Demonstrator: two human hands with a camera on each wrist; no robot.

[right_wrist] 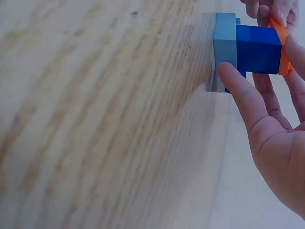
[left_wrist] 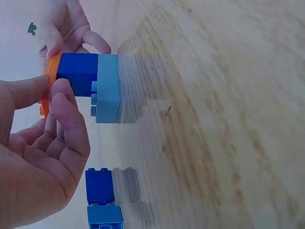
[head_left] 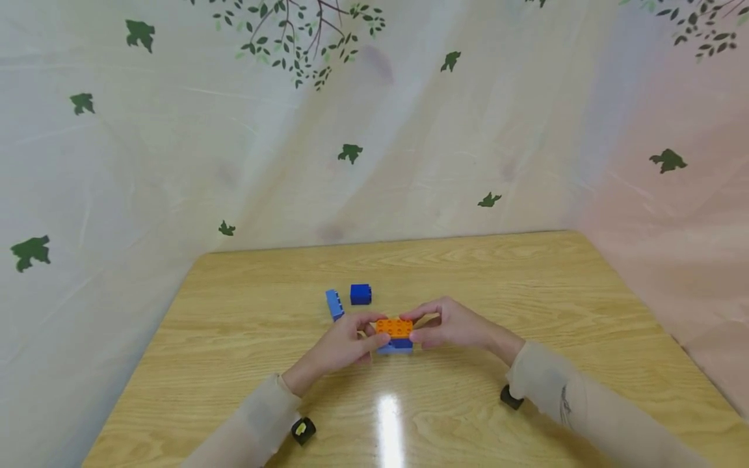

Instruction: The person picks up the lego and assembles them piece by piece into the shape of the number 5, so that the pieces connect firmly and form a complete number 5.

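Orange brick: thin 2-row studded toy brick [head_left: 394, 327], studs up, top of a short stack around the middle of the table [head_left: 526, 279]. Clock as in head view, 12 away from the person.
Stack below: dark-blue brick [left_wrist: 78, 74] under the orange one, light-blue base brick [left_wrist: 108, 90] on the table. Dark-blue sits toward 3 o'clock on the base, bare base studs toward 9. Orange overhangs dark-blue on that 9 o'clock side.
Seating: can't tell whether orange is pressed fully home.
Left grip: left hand [head_left: 345, 342] at 9 o'clock, thumb and forefinger clamped on the orange brick's near end.
Right grip: right hand [head_left: 458, 325] at 3 o'clock, thumb and fingertip pinching the opposite end. Another finger reaches down by the base; contact unclear.
Loose bricks: dark-blue spare [head_left: 360, 294] around 11 o'clock of the stack, light-blue spare [head_left: 333, 305] around 10, just beside each other. Both have studs sideways, roughly toward 3 o'clock.
Handling: looks like hard plastic. Probably light, stiff, hard to break, a bit slick on the smooth sides. Stack likely tips if pushed off-axis, and the overhang gives leverage.
Where to hold: short ends of orange, low on the side walls, studs free. Press over dark-blue, not the overhang. Steady the base by its side walls.
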